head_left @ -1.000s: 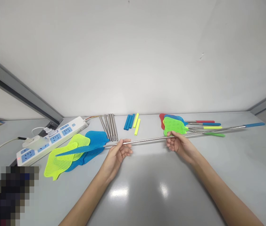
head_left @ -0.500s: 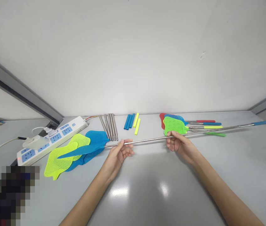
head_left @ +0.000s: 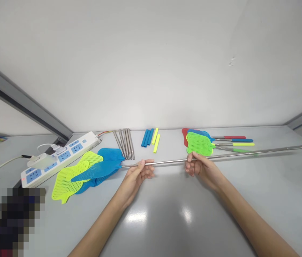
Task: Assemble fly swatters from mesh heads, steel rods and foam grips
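Both hands hold a long fly swatter (head_left: 167, 162) with an extended metal rod, a blue head at the left and a blue grip running out of view at the right. My left hand (head_left: 137, 178) pinches the rod between thumb and fingers, close to the head. Farther right, my right hand (head_left: 203, 169) has its fingers closed round the middle of the rod. The swatter's head is tilted over loose blue and yellow-green swatter heads (head_left: 68, 182) on the table. Behind my right hand lie several complete swatters (head_left: 200, 144) with red, blue, yellow and green grips.
A white power strip (head_left: 61, 159) with plugged-in adapters lies at the left. Several metal rods (head_left: 129, 144) rest near the back wall, beside blue sleeves (head_left: 147, 138) and yellow sleeves (head_left: 156, 143). A pixelated dark patch covers the lower left corner.
The rod's grip end has shifted right and lower, its tip passing out of view. The swatter head has rolled to show more of its mesh face. My right hand has slid slightly left.
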